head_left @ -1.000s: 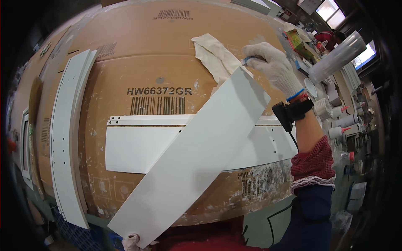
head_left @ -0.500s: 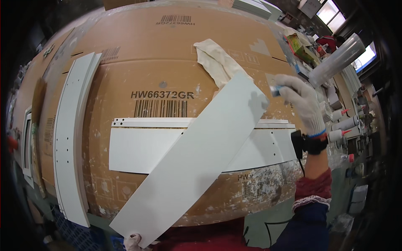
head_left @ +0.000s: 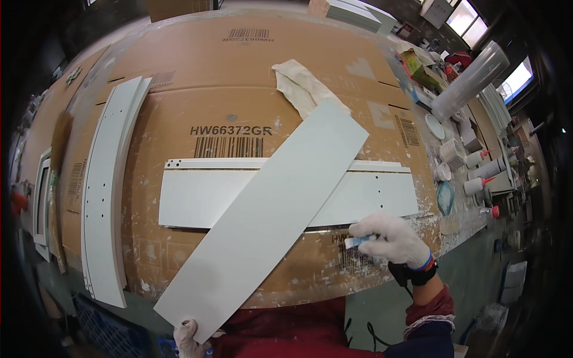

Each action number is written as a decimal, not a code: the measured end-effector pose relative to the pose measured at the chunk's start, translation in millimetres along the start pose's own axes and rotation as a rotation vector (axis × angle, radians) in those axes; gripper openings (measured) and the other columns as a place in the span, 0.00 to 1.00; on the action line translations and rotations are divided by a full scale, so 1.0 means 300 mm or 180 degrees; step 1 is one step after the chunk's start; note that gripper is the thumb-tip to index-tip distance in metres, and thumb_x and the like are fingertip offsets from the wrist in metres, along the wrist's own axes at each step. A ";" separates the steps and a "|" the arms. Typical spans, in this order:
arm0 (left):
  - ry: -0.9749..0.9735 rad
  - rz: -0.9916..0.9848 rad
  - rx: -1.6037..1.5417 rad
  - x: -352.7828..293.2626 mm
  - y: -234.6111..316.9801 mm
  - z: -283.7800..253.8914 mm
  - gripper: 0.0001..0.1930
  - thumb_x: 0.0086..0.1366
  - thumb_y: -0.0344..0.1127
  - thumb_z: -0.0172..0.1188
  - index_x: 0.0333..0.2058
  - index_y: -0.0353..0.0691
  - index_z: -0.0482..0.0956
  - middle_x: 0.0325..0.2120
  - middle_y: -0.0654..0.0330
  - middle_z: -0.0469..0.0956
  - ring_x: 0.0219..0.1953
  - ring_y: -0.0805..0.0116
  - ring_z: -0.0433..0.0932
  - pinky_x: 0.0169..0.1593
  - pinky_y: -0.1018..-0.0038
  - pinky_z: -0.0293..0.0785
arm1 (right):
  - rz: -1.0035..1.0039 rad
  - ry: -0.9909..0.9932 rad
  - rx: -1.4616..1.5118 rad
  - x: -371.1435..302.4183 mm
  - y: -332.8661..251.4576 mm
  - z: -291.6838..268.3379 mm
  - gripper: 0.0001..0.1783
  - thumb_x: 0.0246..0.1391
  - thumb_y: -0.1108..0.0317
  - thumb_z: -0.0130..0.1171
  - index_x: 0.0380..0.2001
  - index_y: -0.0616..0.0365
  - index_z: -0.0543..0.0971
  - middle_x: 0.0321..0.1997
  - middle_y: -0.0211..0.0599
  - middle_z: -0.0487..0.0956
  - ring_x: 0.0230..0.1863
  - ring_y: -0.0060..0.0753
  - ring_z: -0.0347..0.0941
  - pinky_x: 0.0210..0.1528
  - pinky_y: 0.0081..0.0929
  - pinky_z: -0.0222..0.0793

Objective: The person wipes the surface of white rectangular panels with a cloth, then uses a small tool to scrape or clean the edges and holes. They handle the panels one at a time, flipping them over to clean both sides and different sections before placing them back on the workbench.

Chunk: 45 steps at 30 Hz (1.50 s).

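My left hand (head_left: 188, 339), gloved and closed, grips the near lower end of a long white board (head_left: 268, 215). The board slants up to the right across another white panel (head_left: 382, 194) that has drilled holes and a groove along its far edge. In a pale work glove, my right hand (head_left: 395, 240) pinches a small blue-and-white piece (head_left: 357, 241), its exact kind unclear. This hand is right of the slanted board, over the near part of the cardboard. A cream cloth (head_left: 303, 86) lies by the board's far end.
Paint-spotted cardboard (head_left: 167, 110) covers the table. Stacked white panels (head_left: 110, 197) lie at the left beside a wooden strip (head_left: 58, 179). Along the right edge stand glue bottles (head_left: 476, 186), a white tub (head_left: 452, 154) and a clear plastic-wrapped roll (head_left: 471, 80).
My right hand has come from beside the board's far right corner toward me and slightly left, still holding the small piece. My left hand stays on the board's near end.
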State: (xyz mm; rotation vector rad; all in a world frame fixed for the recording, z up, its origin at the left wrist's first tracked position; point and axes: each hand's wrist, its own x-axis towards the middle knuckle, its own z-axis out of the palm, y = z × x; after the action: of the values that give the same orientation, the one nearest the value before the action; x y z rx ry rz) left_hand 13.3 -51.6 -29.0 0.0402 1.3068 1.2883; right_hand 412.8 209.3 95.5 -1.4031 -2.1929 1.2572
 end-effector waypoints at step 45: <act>-0.0649 0.0226 -0.0548 -0.026 0.070 0.105 0.15 0.60 0.30 0.51 0.42 0.24 0.69 0.32 0.42 0.78 0.25 0.52 0.82 0.18 0.68 0.81 | 0.0530 0.1752 -0.2903 0.354 0.173 -0.264 0.14 0.56 0.61 0.53 0.43 0.55 0.75 0.40 0.46 0.78 0.43 0.42 0.78 0.41 0.38 0.72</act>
State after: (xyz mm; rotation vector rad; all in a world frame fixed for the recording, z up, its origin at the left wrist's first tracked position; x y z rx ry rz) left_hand 23.9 -29.9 1.2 0.0952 1.0257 1.4146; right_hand 439.1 348.2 78.6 -1.9366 -2.3060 -0.2203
